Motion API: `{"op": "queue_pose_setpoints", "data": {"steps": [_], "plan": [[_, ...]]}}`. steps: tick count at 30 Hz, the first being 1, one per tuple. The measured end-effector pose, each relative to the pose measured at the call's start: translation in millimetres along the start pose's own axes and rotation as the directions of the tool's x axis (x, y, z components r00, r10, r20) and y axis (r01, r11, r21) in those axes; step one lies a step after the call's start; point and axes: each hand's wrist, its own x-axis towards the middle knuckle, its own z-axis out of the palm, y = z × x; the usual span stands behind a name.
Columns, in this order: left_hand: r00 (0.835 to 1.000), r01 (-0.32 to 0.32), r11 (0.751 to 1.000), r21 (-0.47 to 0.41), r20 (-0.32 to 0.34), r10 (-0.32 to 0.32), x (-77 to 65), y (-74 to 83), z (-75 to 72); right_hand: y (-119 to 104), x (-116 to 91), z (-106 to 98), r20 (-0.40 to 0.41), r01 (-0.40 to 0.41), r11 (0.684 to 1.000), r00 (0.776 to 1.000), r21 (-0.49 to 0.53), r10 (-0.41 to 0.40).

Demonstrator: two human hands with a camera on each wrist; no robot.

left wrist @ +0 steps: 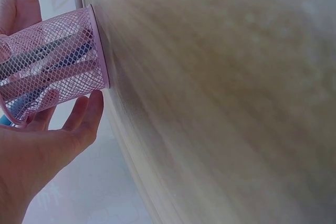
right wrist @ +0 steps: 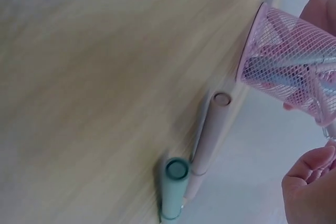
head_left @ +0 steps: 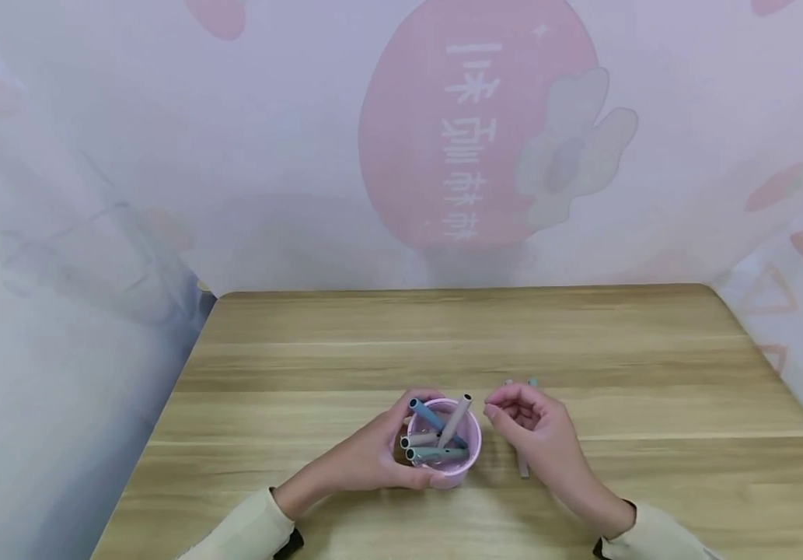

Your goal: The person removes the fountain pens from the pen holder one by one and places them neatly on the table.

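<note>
My left hand (head_left: 380, 455) grips a pink mesh pen cup (head_left: 473, 455) from its left side, with the thumb near the front and fingers around the back. The cup stands upright on the table. Inside lean several pens: a blue pen (head_left: 426, 414), a green pen (head_left: 436, 453) and beige-pink pens (head_left: 455, 421). To the right of the rim hovers my right hand (head_left: 544, 432), its fingers loosely curled, with nothing visible between them. Below and behind that hand, a beige-pink pen (right wrist: 210, 129) and a green pen (right wrist: 175, 188) lie on the table, mostly hidden in the head view.
The wood-grain table (head_left: 289, 365) reaches back to a pale printed curtain (head_left: 289, 155) with a pink circle and a flower. Similar fabric hangs at both sides. Cream sleeves (head_left: 243, 529) cover the forearms.
</note>
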Motion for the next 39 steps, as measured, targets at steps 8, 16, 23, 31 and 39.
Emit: {"op": "queue_pose_setpoints", "data": {"steps": [8,16,23,31,39], "plan": [[1.000,-0.018,1.000,0.000,0.009,0.018,1.5,1.0,0.0,0,-1,6,0.010,0.004,1.000,1.000,-0.007,-0.004],[1.000,-0.015,0.999,-0.033,0.020,0.016,0.4,-0.9,1.0,1,1,13,-0.003,-0.059,0.997,0.998,-0.045,0.059],[1.000,-0.024,1.000,-0.019,0.011,0.024,0.7,1.0,2.0,-1,3,19,-0.012,-0.108,0.989,0.994,-0.098,0.107],[1.000,-0.012,1.000,-0.012,0.016,0.012,2.6,0.7,3.0,-2,7,23,-0.018,-0.153,0.979,0.988,-0.132,0.152],[1.000,-0.024,1.000,-0.015,0.018,0.025,5.2,1.5,3.7,-4,11,28,-0.023,-0.120,0.979,0.993,-0.165,0.118]]}}
